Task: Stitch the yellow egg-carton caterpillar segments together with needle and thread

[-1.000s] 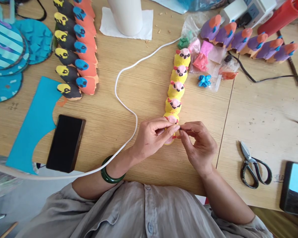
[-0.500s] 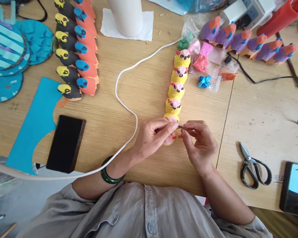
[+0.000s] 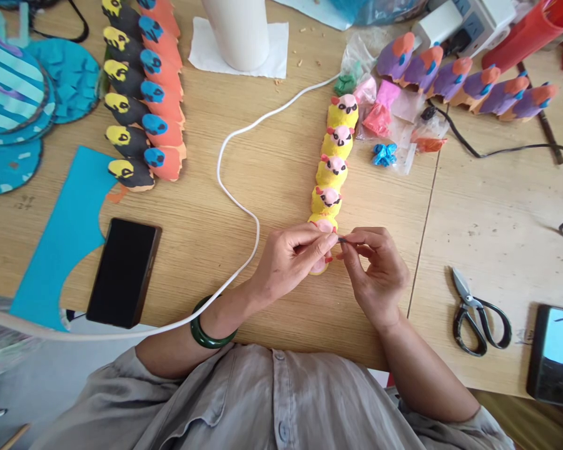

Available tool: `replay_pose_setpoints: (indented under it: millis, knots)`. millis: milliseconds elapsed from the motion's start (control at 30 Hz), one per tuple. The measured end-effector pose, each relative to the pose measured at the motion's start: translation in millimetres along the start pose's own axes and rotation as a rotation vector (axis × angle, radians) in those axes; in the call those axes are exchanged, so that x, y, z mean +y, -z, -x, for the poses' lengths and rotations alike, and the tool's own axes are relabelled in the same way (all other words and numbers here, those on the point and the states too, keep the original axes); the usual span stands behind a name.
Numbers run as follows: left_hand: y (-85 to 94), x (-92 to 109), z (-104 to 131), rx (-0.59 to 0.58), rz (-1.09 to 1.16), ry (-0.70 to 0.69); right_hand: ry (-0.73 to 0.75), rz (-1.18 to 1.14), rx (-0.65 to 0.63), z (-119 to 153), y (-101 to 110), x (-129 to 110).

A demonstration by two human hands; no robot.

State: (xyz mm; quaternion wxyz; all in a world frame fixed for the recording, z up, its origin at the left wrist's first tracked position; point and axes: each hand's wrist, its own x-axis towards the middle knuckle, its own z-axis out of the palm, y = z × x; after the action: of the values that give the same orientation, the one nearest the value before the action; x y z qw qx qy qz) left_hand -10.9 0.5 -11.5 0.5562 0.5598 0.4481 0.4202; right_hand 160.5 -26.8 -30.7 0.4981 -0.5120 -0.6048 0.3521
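Between my two hands is a small dark piece (image 3: 341,239) that looks like black clay. My left hand (image 3: 293,259) pinches one end between thumb and forefinger. The other end is pinched by my right hand (image 3: 375,269). Both hands hover over the near end of a yellow row of bumps (image 3: 338,145) with pink faces, red ears and black features, like a painted egg-carton strip. My hands partly cover its nearest bumps. A dark green bangle (image 3: 211,325) circles my left wrist.
A white cable (image 3: 225,156) crosses the table and my left forearm. Scissors (image 3: 473,312) and a phone (image 3: 556,353) lie right, another phone (image 3: 124,272) left. Black and orange strips (image 3: 162,94) stand left, a purple strip (image 3: 466,78) back right, near bagged clay (image 3: 380,115).
Both hands stay almost in place, still pinching the dark piece. The whole view has shifted very slightly.
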Motion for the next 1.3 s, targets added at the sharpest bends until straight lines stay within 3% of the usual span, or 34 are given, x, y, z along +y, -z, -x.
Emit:
replay_pose_setpoints:
  millis: [733,1000,1300]
  knots:
    - [-0.1,-2.9,-0.9,0.099,-0.166,-0.214,-0.199,-0.137,0.011,-0.3,-0.9,-3.5]
    - [0.2,-4.4,-0.8,0.128,-0.205,-0.181,-0.222,-0.153,-0.062,-0.4,1.0,-7.6]
    - [0.6,-3.0,-0.5,0.109,-0.2,-0.189,-0.186,-0.12,-0.02,-1.9,1.0,-8.5]
